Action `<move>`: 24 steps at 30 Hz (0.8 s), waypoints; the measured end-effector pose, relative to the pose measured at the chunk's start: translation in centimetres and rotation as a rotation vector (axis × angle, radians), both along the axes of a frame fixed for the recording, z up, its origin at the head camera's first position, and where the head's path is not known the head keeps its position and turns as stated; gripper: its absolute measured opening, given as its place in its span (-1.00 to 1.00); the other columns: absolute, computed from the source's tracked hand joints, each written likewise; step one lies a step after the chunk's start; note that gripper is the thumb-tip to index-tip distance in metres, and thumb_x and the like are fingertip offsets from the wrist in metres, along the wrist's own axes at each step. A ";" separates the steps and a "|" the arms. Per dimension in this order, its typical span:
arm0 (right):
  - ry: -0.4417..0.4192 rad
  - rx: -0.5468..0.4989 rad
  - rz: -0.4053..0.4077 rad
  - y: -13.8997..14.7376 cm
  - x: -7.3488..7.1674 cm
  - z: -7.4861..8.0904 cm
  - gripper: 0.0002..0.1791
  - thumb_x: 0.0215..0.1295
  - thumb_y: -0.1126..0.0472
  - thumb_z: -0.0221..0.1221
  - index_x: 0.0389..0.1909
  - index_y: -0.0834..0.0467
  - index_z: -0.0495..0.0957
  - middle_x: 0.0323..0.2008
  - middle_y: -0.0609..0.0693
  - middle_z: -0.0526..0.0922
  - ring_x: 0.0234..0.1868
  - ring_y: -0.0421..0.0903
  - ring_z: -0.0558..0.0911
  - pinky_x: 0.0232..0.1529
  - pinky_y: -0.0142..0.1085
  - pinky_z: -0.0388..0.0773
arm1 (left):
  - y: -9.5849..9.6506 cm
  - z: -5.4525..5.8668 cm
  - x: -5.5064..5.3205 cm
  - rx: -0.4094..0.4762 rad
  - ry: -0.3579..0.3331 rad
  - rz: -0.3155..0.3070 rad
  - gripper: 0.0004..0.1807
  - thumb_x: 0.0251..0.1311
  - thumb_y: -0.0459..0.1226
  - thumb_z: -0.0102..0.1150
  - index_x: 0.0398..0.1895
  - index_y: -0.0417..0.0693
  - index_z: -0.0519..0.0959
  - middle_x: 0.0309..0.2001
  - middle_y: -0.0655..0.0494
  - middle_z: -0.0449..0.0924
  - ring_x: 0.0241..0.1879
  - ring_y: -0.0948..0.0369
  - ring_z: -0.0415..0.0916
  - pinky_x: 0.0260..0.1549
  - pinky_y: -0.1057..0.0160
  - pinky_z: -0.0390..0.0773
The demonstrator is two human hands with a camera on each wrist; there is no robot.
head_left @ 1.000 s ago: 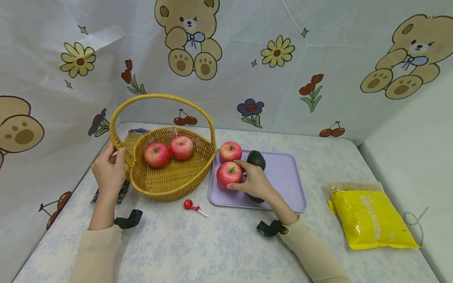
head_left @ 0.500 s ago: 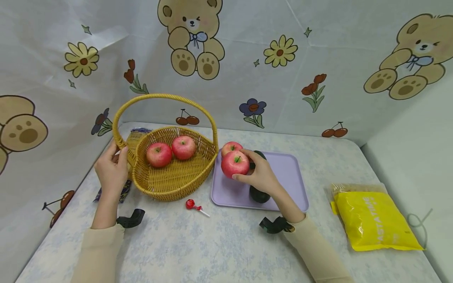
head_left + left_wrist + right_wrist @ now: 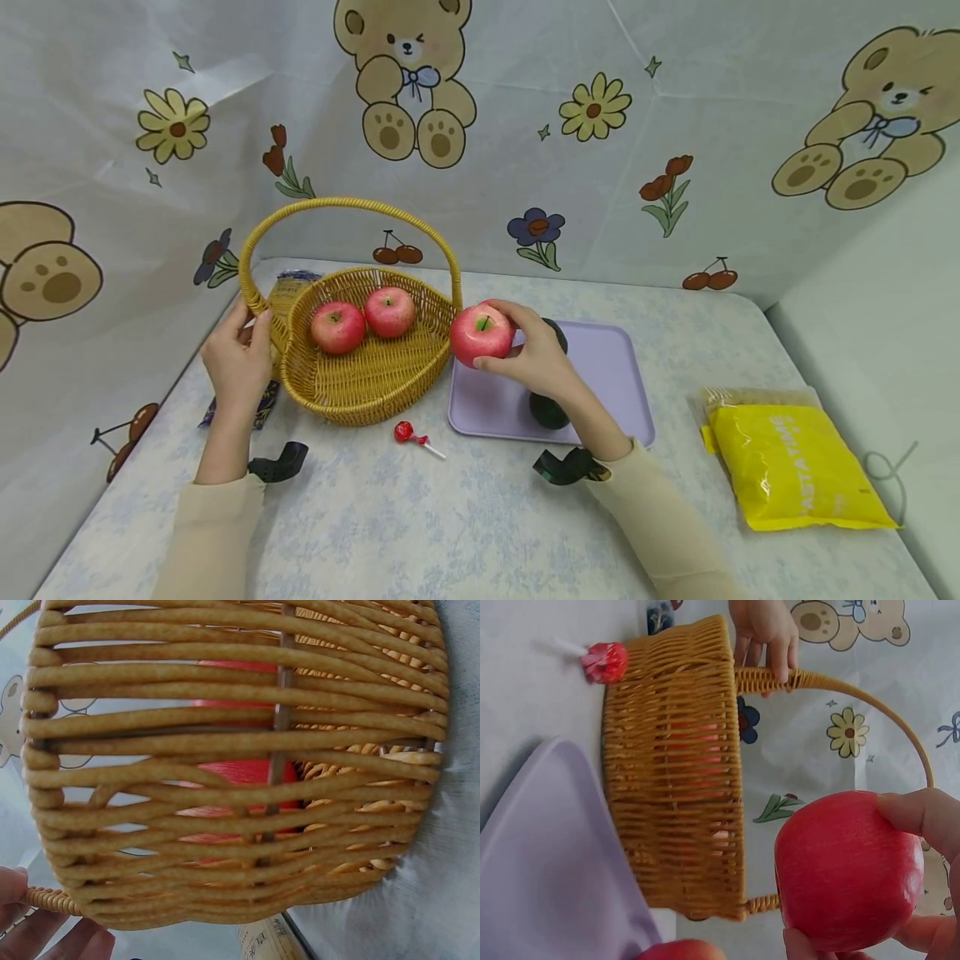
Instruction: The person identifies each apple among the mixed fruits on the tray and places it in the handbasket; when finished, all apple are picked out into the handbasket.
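A wicker basket (image 3: pixel 360 392) with a tall arched handle stands left of centre, two red apples (image 3: pixel 338 327) inside it. My left hand (image 3: pixel 238 358) grips the base of its handle on the left side. In my right hand (image 3: pixel 542 354) a third red apple (image 3: pixel 480 336) is pinched between thumb and fingers, raised beside the basket's right rim. Under it lies a lilac tray (image 3: pixel 603 383) with dark green avocados (image 3: pixel 549 412), partly covered by the hand. Another apple (image 3: pixel 682 950) shows at the bottom edge of the right wrist view, mostly hidden in the head view.
A red-wrapped lollipop (image 3: pixel 405 432) lies in front of the basket. Behind the basket's left side is a partly hidden packet (image 3: pixel 288 292). A yellow pasta bag (image 3: pixel 795 467) lies at the right. A printed cloth wall (image 3: pixel 487 125) closes off the back.
My right hand has lifted the apple off the tray and carried it up and left to the basket's rim. The left hand keeps its grip on the handle.
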State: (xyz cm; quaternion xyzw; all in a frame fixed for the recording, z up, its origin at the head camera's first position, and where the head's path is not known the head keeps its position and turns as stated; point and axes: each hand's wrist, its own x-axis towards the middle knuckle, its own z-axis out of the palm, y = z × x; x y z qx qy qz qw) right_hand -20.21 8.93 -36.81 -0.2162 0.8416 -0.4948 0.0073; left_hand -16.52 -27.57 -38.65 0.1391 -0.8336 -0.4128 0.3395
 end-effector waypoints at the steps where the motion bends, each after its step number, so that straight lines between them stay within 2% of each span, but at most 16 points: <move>1: 0.004 0.007 -0.001 -0.4 0.0 0.2 -0.16 -0.04 0.16 0.47 0.34 0.07 0.38 0.20 0.05 0.49 0.10 -0.01 0.47 -0.05 -0.13 0.66 | 0.0 0.0 0.0 0.003 -0.003 0.001 -0.56 0.40 -0.16 0.06 0.32 0.07 0.46 0.09 -0.10 0.64 -0.39 0.91 0.25 -0.33 0.80 0.35; 3: 0.011 0.020 0.000 -1.1 -0.1 0.5 -0.16 -0.03 0.13 0.46 0.35 0.06 0.37 0.22 0.03 0.48 0.16 -0.02 0.45 0.02 -0.11 0.63 | 0.0 0.1 0.0 0.006 -0.012 0.005 -0.56 0.40 -0.14 0.06 0.32 0.09 0.47 0.09 -0.08 0.64 -0.38 0.89 0.27 -0.33 0.78 0.37; 5: 0.025 0.024 0.011 -2.0 -0.2 0.7 -0.16 -0.02 0.10 0.46 0.35 0.06 0.37 0.23 0.01 0.48 0.20 -0.02 0.44 0.09 -0.08 0.58 | 0.0 0.2 0.0 0.006 -0.022 0.010 -0.57 0.40 -0.13 0.06 0.31 0.10 0.48 0.09 -0.05 0.65 -0.33 0.80 0.38 -0.32 0.77 0.39; 7: 0.024 0.011 0.027 -2.9 -0.5 0.8 -0.16 -0.02 0.10 0.46 0.35 0.05 0.37 0.22 -0.02 0.49 0.23 -0.04 0.43 0.11 -0.08 0.57 | 0.1 0.3 0.0 0.004 -0.027 0.013 -0.57 0.40 -0.14 0.06 0.31 0.09 0.49 0.10 -0.02 0.64 -0.23 0.58 0.58 -0.31 0.77 0.40; 8: 0.017 0.002 0.037 -3.4 -0.6 0.8 -0.15 -0.02 0.10 0.45 0.36 0.06 0.36 0.23 -0.02 0.49 0.22 -0.04 0.44 0.10 -0.08 0.58 | 0.1 0.3 0.0 0.000 -0.027 0.014 -0.57 0.40 -0.14 0.07 0.30 0.08 0.49 0.11 0.00 0.64 -0.22 0.56 0.58 -0.31 0.77 0.39; 10: 0.010 -0.003 0.051 -4.4 -0.8 0.8 -0.15 -0.02 0.10 0.45 0.36 0.06 0.36 0.21 -0.03 0.49 0.19 -0.05 0.45 0.08 -0.09 0.60 | 0.1 0.3 -0.1 -0.001 -0.022 0.012 -0.57 0.40 -0.16 0.07 0.30 0.06 0.49 0.11 -0.01 0.64 -0.23 0.58 0.57 -0.32 0.78 0.38; 11: 0.009 0.002 0.052 -4.9 -0.8 0.8 -0.16 -0.02 0.10 0.45 0.35 0.06 0.36 0.21 -0.03 0.50 0.19 -0.06 0.46 0.07 -0.09 0.60 | 0.2 0.3 -0.1 0.001 -0.017 0.009 -0.57 0.40 -0.16 0.07 0.31 0.05 0.48 0.11 -0.02 0.63 -0.27 0.68 0.51 -0.32 0.79 0.37; 12: 0.003 0.008 0.057 -5.4 -0.9 0.7 -0.15 -0.01 0.09 0.44 0.36 0.06 0.35 0.21 -0.03 0.49 0.18 -0.07 0.47 0.07 -0.11 0.61 | 0.2 0.3 -0.1 0.000 -0.014 0.008 -0.56 0.40 -0.17 0.07 0.31 0.04 0.48 0.11 -0.03 0.63 -0.28 0.70 0.50 -0.32 0.79 0.37; 14: -0.006 0.027 0.064 -6.5 -1.0 0.5 -0.16 0.00 0.07 0.44 0.36 0.05 0.35 0.22 -0.03 0.48 0.19 -0.08 0.46 0.08 -0.10 0.60 | 0.1 0.2 -0.1 -0.001 -0.011 0.010 -0.56 0.39 -0.17 0.07 0.31 0.04 0.48 0.11 -0.04 0.64 -0.34 0.83 0.32 -0.33 0.80 0.35; 16: -0.008 0.040 0.077 -7.5 -1.1 0.2 -0.16 -0.01 0.06 0.44 0.36 0.04 0.35 0.24 -0.03 0.47 0.21 -0.08 0.47 0.12 -0.11 0.57 | 0.1 0.2 -0.1 -0.005 -0.014 0.012 -0.56 0.40 -0.17 0.07 0.31 0.03 0.48 0.11 -0.04 0.63 -0.27 0.67 0.52 -0.33 0.80 0.35; 18: -0.012 0.053 0.095 -8.6 -1.2 -0.1 -0.14 -0.02 0.05 0.45 0.36 0.03 0.35 0.25 -0.01 0.47 0.22 -0.08 0.46 0.16 -0.11 0.55 | 0.1 0.2 -0.1 -0.004 -0.018 0.012 -0.56 0.40 -0.17 0.06 0.31 0.03 0.47 0.11 -0.05 0.63 -0.16 0.36 0.67 -0.32 0.79 0.38; 20: -0.009 0.070 0.119 -9.6 -1.4 -0.5 -0.13 -0.03 0.04 0.46 0.36 0.03 0.35 0.26 0.01 0.46 0.23 -0.06 0.46 0.18 -0.11 0.53 | 0.1 0.2 0.0 -0.005 -0.020 0.011 -0.56 0.40 -0.17 0.06 0.32 0.02 0.47 0.11 -0.06 0.63 -0.09 0.04 0.69 -0.31 0.79 0.38; 21: -0.003 0.081 0.131 -10.1 -1.4 -0.7 -0.13 -0.03 0.03 0.46 0.36 0.03 0.36 0.26 0.03 0.47 0.23 -0.06 0.46 0.18 -0.12 0.52 | 0.1 0.2 0.0 -0.004 -0.022 0.011 -0.56 0.40 -0.17 0.05 0.32 0.02 0.47 0.11 -0.07 0.63 -0.08 -0.02 0.67 -0.31 0.78 0.38; 22: 0.004 0.096 0.143 -10.6 -1.5 -0.9 -0.12 -0.04 0.02 0.46 0.37 0.03 0.36 0.25 0.04 0.47 0.23 -0.05 0.46 0.17 -0.12 0.52 | 0.0 0.2 0.0 -0.002 -0.025 0.012 -0.55 0.40 -0.17 0.05 0.32 0.03 0.46 0.11 -0.07 0.63 -0.10 0.07 0.69 -0.31 0.78 0.38; 24: 0.025 0.131 0.167 -11.5 -1.6 -1.3 -0.11 -0.05 -0.01 0.46 0.37 0.03 0.36 0.26 0.05 0.47 0.23 -0.04 0.46 0.15 -0.15 0.52 | 0.0 0.2 0.0 0.004 -0.026 0.015 -0.55 0.40 -0.16 0.06 0.32 0.03 0.46 0.10 -0.08 0.64 -0.19 0.38 0.66 -0.31 0.78 0.38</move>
